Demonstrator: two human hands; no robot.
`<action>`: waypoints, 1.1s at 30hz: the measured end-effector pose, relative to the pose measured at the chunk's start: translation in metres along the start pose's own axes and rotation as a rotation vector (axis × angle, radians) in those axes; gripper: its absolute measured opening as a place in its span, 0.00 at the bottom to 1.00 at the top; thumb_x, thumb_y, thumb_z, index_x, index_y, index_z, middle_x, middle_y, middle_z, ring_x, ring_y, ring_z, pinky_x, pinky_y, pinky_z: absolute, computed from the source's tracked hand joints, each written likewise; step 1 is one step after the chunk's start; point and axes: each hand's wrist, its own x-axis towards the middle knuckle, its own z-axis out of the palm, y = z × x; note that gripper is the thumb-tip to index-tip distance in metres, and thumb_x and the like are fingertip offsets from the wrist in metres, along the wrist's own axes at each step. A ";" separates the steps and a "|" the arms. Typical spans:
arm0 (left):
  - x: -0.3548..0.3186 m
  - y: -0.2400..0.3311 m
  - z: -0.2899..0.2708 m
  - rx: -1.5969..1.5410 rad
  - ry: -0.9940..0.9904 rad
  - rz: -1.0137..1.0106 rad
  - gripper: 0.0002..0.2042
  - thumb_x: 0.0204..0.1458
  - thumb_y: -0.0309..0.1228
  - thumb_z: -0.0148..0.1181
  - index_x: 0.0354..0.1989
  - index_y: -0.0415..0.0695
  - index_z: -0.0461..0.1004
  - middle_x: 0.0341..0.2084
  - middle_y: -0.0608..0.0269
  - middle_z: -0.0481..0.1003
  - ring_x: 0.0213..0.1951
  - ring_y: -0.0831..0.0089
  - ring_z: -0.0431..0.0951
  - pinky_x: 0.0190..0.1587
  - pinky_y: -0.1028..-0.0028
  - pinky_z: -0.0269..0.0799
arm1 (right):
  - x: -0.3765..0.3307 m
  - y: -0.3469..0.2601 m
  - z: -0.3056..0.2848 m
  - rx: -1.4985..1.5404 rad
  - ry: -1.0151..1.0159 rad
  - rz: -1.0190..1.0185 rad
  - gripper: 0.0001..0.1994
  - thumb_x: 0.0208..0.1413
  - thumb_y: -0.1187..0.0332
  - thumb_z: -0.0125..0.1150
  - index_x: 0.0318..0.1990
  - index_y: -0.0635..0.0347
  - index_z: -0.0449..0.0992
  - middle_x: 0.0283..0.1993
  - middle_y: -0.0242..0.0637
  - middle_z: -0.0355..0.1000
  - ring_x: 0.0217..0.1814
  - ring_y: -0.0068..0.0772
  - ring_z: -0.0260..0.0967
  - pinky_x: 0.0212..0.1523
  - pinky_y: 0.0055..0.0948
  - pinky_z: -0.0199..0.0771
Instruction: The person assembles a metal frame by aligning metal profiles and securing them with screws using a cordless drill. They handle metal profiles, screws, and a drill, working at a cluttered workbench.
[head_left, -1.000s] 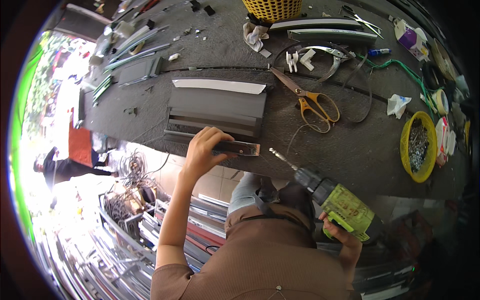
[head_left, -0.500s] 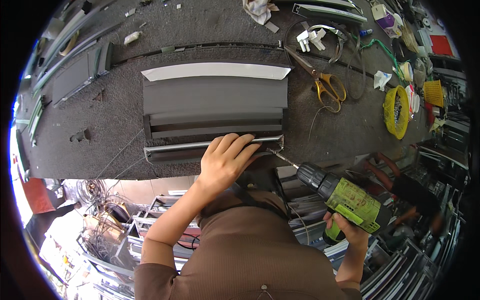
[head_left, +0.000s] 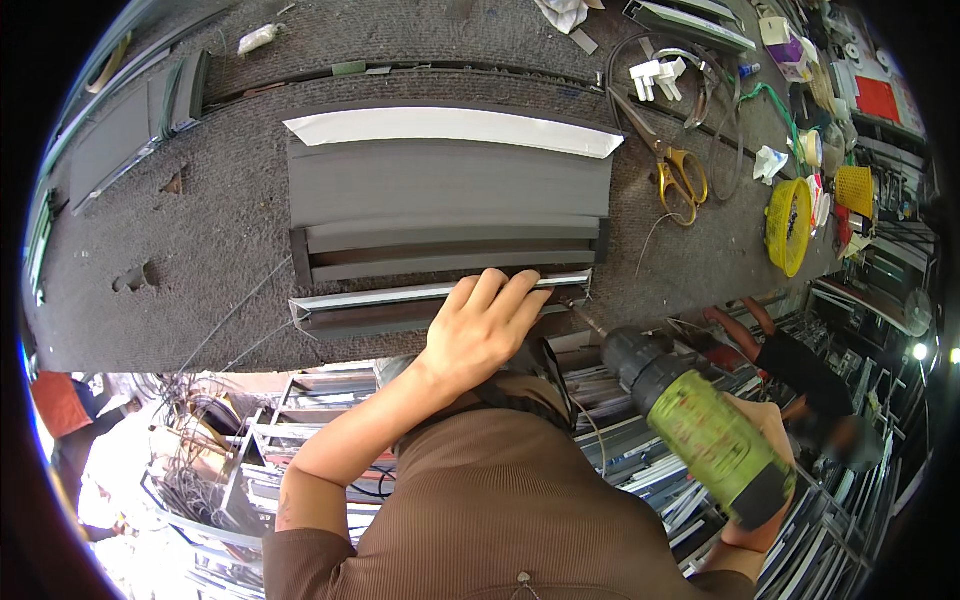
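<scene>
A dark metal profile (head_left: pixel 370 318) with a pale silver strip along it lies at the table's near edge. My left hand (head_left: pixel 487 325) grips it right of its middle, fingers bent over its upper edge. My right hand (head_left: pixel 765 430) is closed round the handle of a green and black cordless drill (head_left: pixel 700 420), whose body hides most of the fingers. The drill's thin bit points up and left at the profile's right end; whether its tip touches is hard to tell. Just beyond lies a dark grey metal panel (head_left: pixel 450 185) with a white strip on its far edge.
Gold-handled scissors (head_left: pixel 685 180) lie right of the panel, near white plastic pieces (head_left: pixel 657 77). A yellow basket (head_left: pixel 789 228) holds small parts. Another dark panel (head_left: pixel 130 135) lies at the left. Another person (head_left: pixel 805 370) is bent over at the right, beside stacked metal profiles.
The drill has tilted more steeply, its rear end swinging down, and it is slightly blurred. My right hand has shifted right along with it. My left hand stays on the profile while the whole view shifts.
</scene>
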 end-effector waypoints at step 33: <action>-0.003 -0.004 0.009 0.038 0.049 0.042 0.16 0.41 0.35 0.73 0.41 0.52 0.82 0.44 0.73 0.77 0.36 0.73 0.74 0.38 0.73 0.69 | 0.021 -0.030 -0.015 -0.427 -0.183 -0.120 0.23 0.39 0.56 0.69 0.39 0.64 0.79 0.24 0.56 0.67 0.28 0.58 0.69 0.29 0.38 0.67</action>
